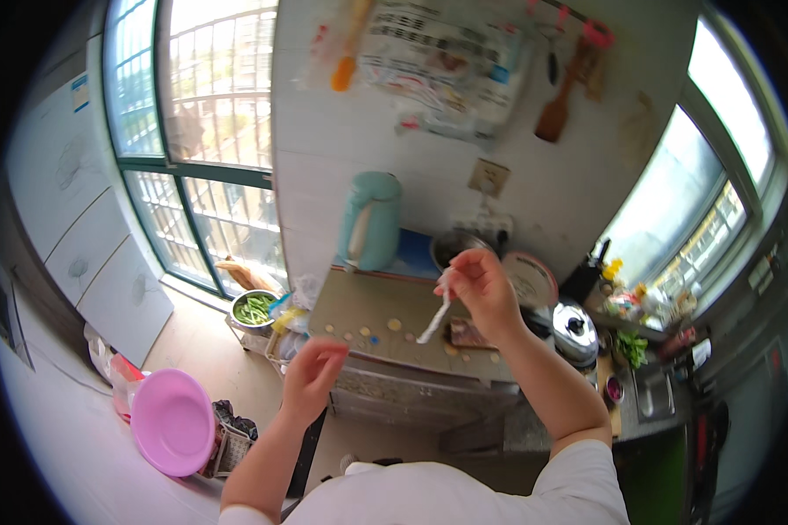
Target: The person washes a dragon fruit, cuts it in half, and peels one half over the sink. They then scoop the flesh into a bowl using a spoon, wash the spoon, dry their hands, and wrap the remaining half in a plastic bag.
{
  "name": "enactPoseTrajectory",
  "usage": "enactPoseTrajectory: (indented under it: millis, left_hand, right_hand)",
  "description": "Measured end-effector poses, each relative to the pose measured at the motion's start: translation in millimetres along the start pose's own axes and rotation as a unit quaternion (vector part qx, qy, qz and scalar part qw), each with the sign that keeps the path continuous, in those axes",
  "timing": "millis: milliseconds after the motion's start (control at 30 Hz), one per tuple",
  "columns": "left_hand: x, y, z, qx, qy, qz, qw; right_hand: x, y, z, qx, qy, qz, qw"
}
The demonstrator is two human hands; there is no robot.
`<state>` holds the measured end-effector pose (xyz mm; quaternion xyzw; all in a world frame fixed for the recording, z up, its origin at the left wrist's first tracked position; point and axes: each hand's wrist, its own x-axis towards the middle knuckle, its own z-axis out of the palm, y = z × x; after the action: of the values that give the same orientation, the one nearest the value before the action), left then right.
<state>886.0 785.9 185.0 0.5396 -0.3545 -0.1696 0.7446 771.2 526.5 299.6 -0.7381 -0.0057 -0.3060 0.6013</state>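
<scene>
My right hand (482, 292) is raised over the counter (361, 302), its fingertips pinching a thin, twisted white strip (436, 320) that hangs down; whether it is plastic or paper I cannot tell. Lower and to the left, my left hand (314, 377) hovers near the counter's front left corner, fingers bent and apart, with nothing visible in it. Several small round pieces (394, 324) lie scattered along the counter's front part. A flat package (471, 333) with a dark reddish surface rests on the counter, partly behind my right wrist.
A light blue kettle (374, 220) and a metal bowl (456, 246) stand along the wall. To the right are a lidded metal pot (574, 335) and a sink (654, 394). At left, a bowl of green beans (254, 310) sits on a rack; a pink basin (173, 422) is below.
</scene>
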Motion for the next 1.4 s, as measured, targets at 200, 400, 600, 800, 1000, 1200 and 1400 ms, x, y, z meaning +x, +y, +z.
enactPoseTrajectory:
  millis: [200,400,600,800,1000,1200,1400]
  left_hand:
    - [28,29,196,-0.046,-0.193,-0.036,0.979]
    - [-50,-9,374,-0.179,-0.321,-0.203,0.908]
    - [-133,-38,512,-0.243,-0.431,-0.315,0.810]
    - [-180,-46,593,-0.172,-0.491,-0.335,0.786]
    - [-189,-86,630,-0.070,-0.484,-0.258,0.833]
    - [-175,-125,663,-0.035,-0.435,-0.304,0.847]
    - [-142,-167,703,-0.060,-0.416,-0.333,0.844]
  right_hand:
    - [-126,-52,-55,-0.040,0.107,0.081,0.990]
    - [-291,-95,-169,0.032,0.286,0.109,0.951]
    - [-461,-129,-256,-0.006,0.297,0.238,0.925]
    - [-533,-147,-300,-0.059,0.354,0.270,0.894]
    - [-560,-112,-337,-0.178,0.370,0.234,0.881]
    - [-545,-74,-384,-0.203,0.356,0.233,0.882]
    - [-523,-41,-454,-0.241,0.317,0.270,0.877]
